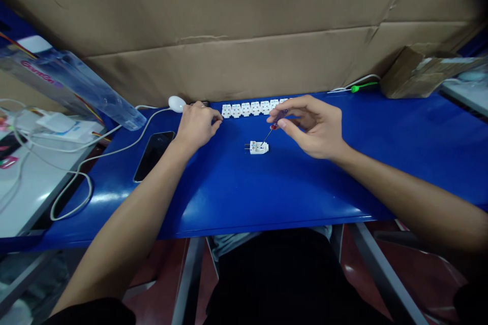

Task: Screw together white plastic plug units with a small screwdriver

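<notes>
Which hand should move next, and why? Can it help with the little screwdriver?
I think the left hand should probably move over and hold the white plug steady. The right hand is pinching the red-handled screwdriver, with its tip at the plug, and no fingers are holding the plug on the blue table.

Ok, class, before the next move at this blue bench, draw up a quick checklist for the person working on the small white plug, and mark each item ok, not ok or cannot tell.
1. Slim red-handled screwdriver held in the right hand: ok.
2. Screwdriver tip at the small white plastic plug: ok.
3. Tip seated in a screw: cannot tell.
4. Plug steadied by the left hand: not ok, the hand is apart from it.
5. Plug lying flat on the glossy blue tabletop: ok.
6. Black smartphone lying away from the plug: ok.
</notes>
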Tool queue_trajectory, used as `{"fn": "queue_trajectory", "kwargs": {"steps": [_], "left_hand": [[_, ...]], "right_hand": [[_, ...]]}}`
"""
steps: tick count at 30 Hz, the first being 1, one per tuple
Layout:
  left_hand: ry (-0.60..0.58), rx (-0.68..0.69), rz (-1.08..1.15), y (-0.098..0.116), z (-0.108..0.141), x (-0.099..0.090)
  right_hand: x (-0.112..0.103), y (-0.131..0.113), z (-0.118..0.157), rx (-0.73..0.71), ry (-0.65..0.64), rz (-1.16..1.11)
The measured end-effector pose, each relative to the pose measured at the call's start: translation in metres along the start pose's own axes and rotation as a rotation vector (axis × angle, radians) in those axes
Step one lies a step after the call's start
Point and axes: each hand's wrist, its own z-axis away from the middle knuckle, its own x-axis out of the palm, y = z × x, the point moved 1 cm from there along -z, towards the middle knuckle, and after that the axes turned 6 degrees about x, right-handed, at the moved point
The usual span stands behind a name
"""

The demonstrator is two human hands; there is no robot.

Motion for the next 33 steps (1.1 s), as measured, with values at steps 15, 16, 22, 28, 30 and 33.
{"fn": "queue_trajectory", "kwargs": {"steps": [15,16,22,28,30,33], "left_hand": [[0.037,-0.056,-0.031,-0.001,0.002,-0.006],[0.061,-0.051,-0.005,0.001,0.002,-0.009],[0.132,0.209,0.465,0.050,0.007,-0.021],[0.019,0.375,0.631,0.077,0.014,-0.022],[0.020,0.371,0.645,0.074,0.013,-0.021],[0.017,0.380,0.665,0.071,0.012,-0.019]], "right_hand": [[-0.001,0.002,0.000,-0.003,-0.003,-0.002],[-0.001,0.002,0.000,0.004,-0.003,0.002],[-0.002,0.004,0.000,-0.015,-0.024,0.008],[-0.003,0.007,0.000,0.013,-0.029,0.034],[-0.003,0.007,0.001,0.017,-0.040,0.042],[-0.002,0.007,0.002,0.024,-0.057,0.042]]}}
